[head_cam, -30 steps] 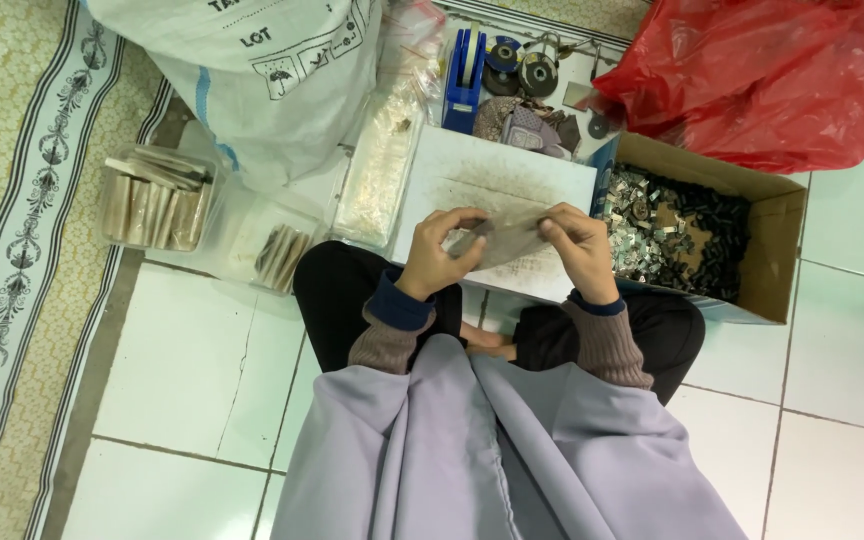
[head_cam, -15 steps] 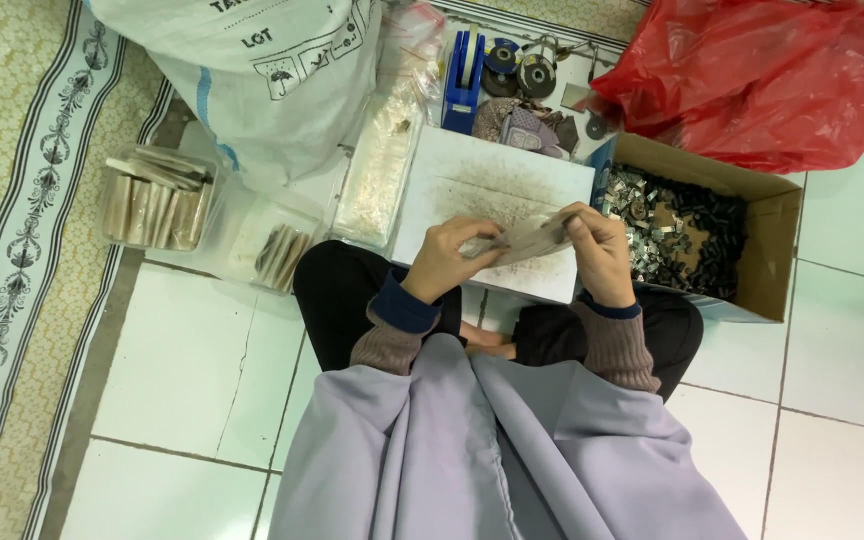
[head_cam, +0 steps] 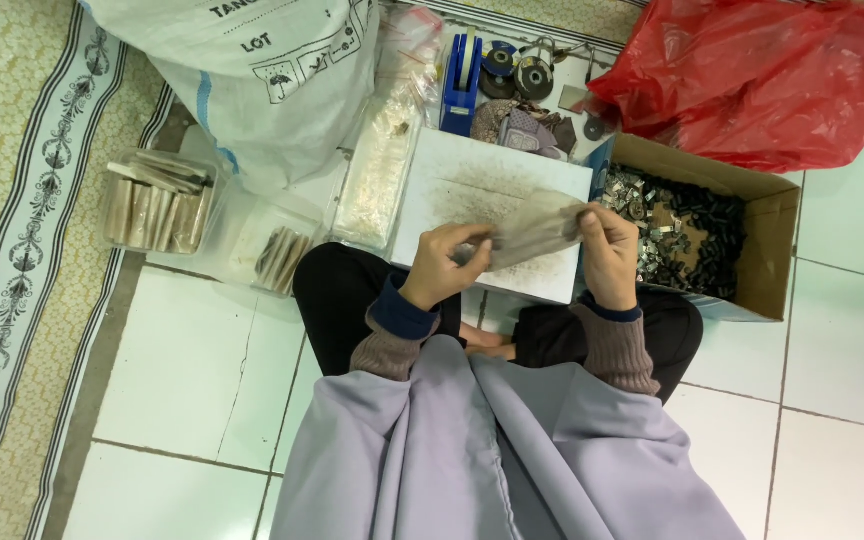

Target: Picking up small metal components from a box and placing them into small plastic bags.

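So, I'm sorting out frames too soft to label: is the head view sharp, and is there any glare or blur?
Head view: even, soft light, no hard shadows; mild sheen on the red plastic bag; the left hand, right hand and the thin greyish sheet they hold are slightly soft; the cardboard box stays crisp.

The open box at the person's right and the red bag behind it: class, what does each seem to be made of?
The box looks like brown cardboard: matt, with folded flaps. The red bag looks like thin plastic film: glossy and crinkled. The small pieces inside the box gleam, probably metal.
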